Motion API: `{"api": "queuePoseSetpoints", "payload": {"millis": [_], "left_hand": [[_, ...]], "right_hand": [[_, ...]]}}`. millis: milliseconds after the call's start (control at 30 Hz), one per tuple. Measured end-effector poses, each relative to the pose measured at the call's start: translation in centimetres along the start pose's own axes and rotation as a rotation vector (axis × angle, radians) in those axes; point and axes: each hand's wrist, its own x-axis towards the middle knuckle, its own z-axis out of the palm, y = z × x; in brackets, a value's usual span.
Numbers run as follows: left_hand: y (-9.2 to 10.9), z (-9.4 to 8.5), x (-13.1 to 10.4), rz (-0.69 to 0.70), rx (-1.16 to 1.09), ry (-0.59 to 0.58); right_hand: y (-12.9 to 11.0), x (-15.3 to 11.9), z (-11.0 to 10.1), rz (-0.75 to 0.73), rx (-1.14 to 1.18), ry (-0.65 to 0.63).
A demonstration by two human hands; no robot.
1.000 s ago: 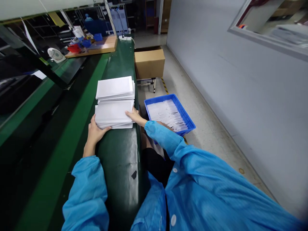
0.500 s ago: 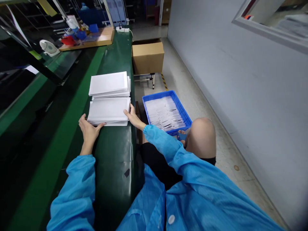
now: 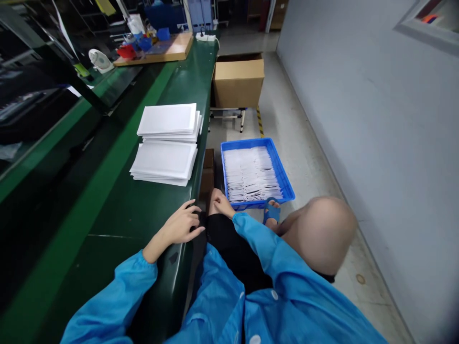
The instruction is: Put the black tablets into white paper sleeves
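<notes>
Two stacks of white sheets lie on the green bench: a near stack (image 3: 164,162) and a far stack (image 3: 169,122) just behind it. My left hand (image 3: 178,225) rests at the bench's near edge with fingers curled, holding nothing I can see. My right hand (image 3: 219,202) is beside it, just off the edge above my dark lap, fingers bent and empty. Both hands sit well short of the near stack. A blue tray (image 3: 284,175) filled with white pieces stands on the floor to the right.
A cardboard box (image 3: 238,82) sits on a stand past the tray. A wooden board (image 3: 168,49) with red and blue items and a small white fan (image 3: 99,60) are at the bench's far end. A grey wall runs along the right.
Both hands let go of the near stack and drew back to the bench's near edge. The view swung right, and my bare knee rose into sight.
</notes>
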Motion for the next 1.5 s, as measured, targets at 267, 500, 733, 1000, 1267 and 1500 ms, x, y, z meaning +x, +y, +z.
{"api": "queuePoseSetpoints", "payload": {"millis": [267, 500, 733, 1000, 1267, 1500], "left_hand": [[-0.3, 1.5, 2.5, 0.033, 0.181, -0.106], [-0.5, 2.1, 2.6, 0.074, 0.228, -0.151], [-0.8, 1.6, 2.3, 0.158, 0.149, -0.171], [-1.0, 2.0, 2.4, 0.177, 0.149, -0.128], [-0.7, 1.7, 2.4, 0.164, 0.192, -0.136], [-0.1, 1.3, 2.0, 0.099, 0.077, -0.110]], "right_hand": [[4.7, -0.9, -1.6, 0.140, -0.035, 0.059], [8.0, -5.3, 0.4, 0.358, -0.037, 0.097], [9.5, -8.4, 0.6, 0.487, 0.002, 0.176], [8.8, -8.2, 0.2, 0.461, 0.006, 0.237], [8.6, -7.6, 1.0, 0.461, 0.036, 0.273], [8.2, -6.4, 0.9, 0.474, 0.087, 0.326]]}}
